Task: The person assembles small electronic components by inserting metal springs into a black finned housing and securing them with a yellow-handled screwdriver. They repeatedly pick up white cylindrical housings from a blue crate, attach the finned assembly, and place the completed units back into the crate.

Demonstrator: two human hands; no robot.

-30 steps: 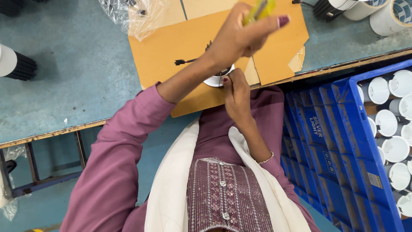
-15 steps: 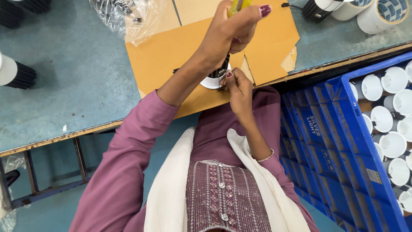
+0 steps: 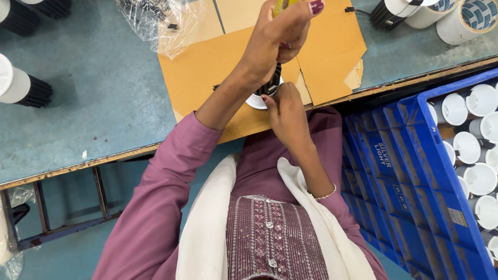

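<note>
At the near edge of the blue surface, the left hand grips a yellow-handled tool above a white-and-black lamp fitting, which the right hand pinches on cardboard; open room lies left, a blue crate right.

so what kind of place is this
Probably a small light-fitting assembly workshop. A blue crate holds rows of identical white round housings, more finned units stand on the worn bench, and both hands work on one over cardboard.
</note>
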